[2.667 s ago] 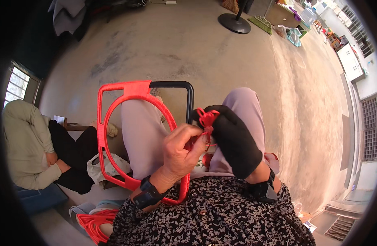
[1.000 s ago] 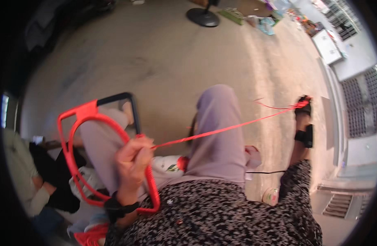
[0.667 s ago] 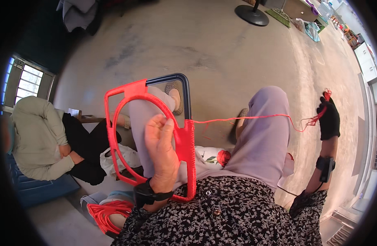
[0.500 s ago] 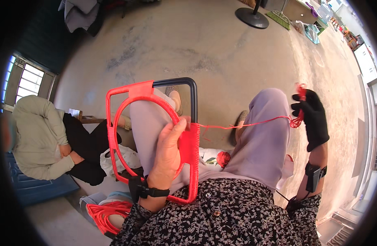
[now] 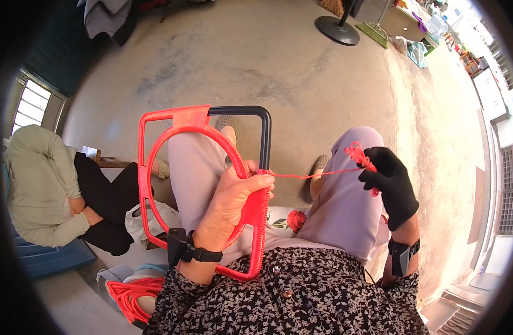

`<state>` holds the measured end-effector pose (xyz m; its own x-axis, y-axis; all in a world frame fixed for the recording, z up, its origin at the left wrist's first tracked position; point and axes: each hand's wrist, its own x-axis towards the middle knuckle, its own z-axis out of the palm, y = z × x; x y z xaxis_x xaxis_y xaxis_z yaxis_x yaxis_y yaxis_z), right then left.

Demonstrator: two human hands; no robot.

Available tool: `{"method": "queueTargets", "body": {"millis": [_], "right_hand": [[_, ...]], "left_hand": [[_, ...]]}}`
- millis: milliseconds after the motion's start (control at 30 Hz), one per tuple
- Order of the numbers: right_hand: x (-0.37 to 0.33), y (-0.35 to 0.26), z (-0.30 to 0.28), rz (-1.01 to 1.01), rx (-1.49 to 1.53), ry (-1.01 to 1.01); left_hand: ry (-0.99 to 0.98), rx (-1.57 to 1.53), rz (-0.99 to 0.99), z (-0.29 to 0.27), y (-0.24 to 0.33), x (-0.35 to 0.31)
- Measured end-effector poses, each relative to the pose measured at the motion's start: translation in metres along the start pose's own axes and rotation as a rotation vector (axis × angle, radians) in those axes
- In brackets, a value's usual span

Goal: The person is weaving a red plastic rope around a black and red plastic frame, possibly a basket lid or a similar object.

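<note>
My left hand (image 5: 231,195) grips the right side of a red-wrapped metal frame (image 5: 156,124) that stands on my lap; its top right corner is still bare black bar (image 5: 260,120). A thin red cord (image 5: 312,175) runs taut from the frame to my right hand (image 5: 389,181), which wears a black glove and pinches a small bunch of the cord above my right knee. A black band sits on each wrist.
Another person (image 5: 41,190) in a pale green top sits at my left on a blue seat. A coil of red cord (image 5: 136,290) lies on the floor at lower left beside white bags (image 5: 150,215). A fan base (image 5: 337,29) stands far ahead on the concrete floor.
My right hand, stretched far out to the right pulling the cord tight a second ago, has come back in toward my knee. The left hand keeps its hold on the frame.
</note>
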<state>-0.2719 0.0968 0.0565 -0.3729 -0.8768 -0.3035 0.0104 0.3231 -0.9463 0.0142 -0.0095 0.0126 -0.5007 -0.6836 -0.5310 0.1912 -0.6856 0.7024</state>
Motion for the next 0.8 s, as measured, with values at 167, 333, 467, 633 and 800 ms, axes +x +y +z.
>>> {"method": "queueTargets", "body": {"millis": [167, 333, 467, 633, 800], "right_hand": [[-0.007, 0.008, 0.026, 0.061, 0.09, -0.087], [0.002, 0.011, 0.037, 0.113, 0.043, -0.083], [0.008, 0.012, 0.036, 0.039, 0.06, 0.002], [0.024, 0.001, 0.046, -0.067, -0.023, 0.092], [0.055, -0.014, 0.093, -0.857, -0.544, 0.209]], "left_hand": [[0.089, 0.025, 0.053, 0.004, -0.005, 0.004], [-0.016, -0.072, 0.03, 0.0, -0.014, 0.001], [-0.078, -0.057, 0.002, -0.006, -0.018, -0.003], [-0.017, -0.072, 0.012, -0.006, -0.027, -0.003], [0.095, -0.208, 0.206, -0.003, -0.031, 0.002]]}}
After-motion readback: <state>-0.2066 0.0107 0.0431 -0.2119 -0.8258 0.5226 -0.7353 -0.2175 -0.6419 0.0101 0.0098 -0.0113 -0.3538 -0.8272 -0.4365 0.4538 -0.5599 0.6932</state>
